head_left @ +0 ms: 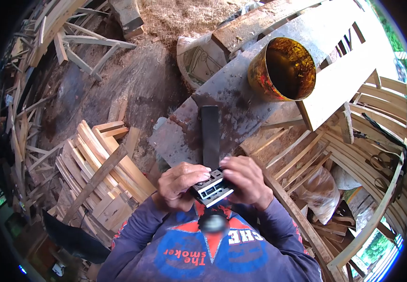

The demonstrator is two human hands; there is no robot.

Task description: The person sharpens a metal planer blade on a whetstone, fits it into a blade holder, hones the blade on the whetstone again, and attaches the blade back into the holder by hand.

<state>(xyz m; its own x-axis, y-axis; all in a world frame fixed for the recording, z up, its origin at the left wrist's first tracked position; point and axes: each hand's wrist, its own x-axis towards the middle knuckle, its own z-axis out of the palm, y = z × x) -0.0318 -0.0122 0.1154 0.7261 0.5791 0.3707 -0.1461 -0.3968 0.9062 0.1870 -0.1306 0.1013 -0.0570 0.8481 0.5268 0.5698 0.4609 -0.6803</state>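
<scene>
- Here, a dirt workshop floor [133,89] strewn with sawdust carries stacks of curved pale wooden slats [104,164].
- A dark, stained metal sheet counter [241,98] bears a rusty, paint-splashed round tin [283,68].
- A long flat black strip [210,136] rises from a small black-and-white rectangular block [211,188].
- The left hand [181,181] and right hand [245,181] are both closed around that block, held between them, close to the chest.

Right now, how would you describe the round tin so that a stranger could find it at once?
Start at the grey stained board running up from the person's hands. At its upper right end lies the round tin. It is the only round container there, its open mouth facing the camera, rusty orange inside, among straight pale wooden slats.
</scene>
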